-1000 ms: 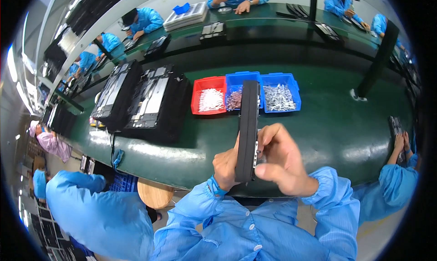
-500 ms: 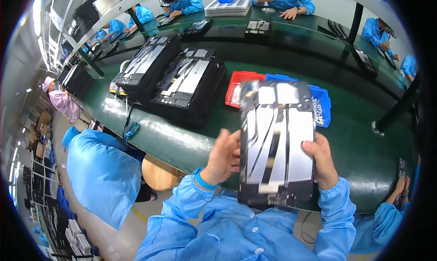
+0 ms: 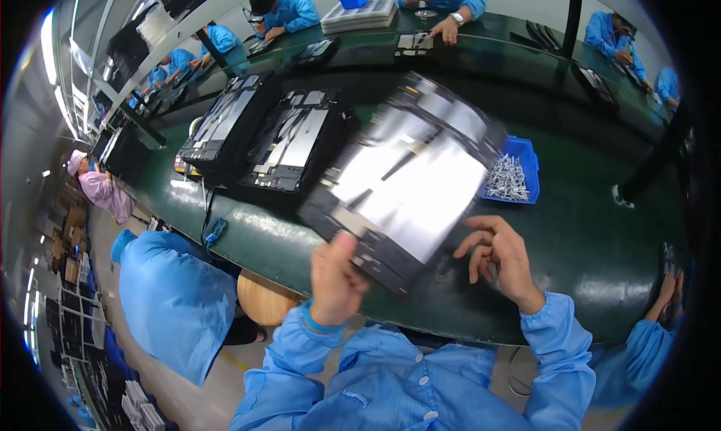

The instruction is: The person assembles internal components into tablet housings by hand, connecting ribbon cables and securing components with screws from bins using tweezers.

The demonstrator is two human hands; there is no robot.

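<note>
My left hand (image 3: 336,279) grips the lower left corner of an opened tablet (image 3: 409,183), thumb on top. Silver battery panels, dark ribbon cables and a black frame show on its face, slightly blurred. The tablet is held tilted above the green bench, its top leaning to the right. To the right of it, my right hand (image 3: 499,258) is apart from it, fingers loosely curled and spread, holding nothing. Beyond the tablet's right edge lies a blue bin (image 3: 535,168) of small white-and-silver parts (image 3: 507,179).
Two stacks of black trays carry more opened tablets, one (image 3: 225,119) at far left, one (image 3: 289,142) beside it. A dark post (image 3: 653,164) rises at right. A wooden stool (image 3: 264,296) and a person in blue (image 3: 176,296) are at left. Co-workers sit across the green bench (image 3: 593,281).
The tablet has swung from upright to tilted, moving left and away from me. My right hand has let go of its edge; my left now grips its lower corner.
</note>
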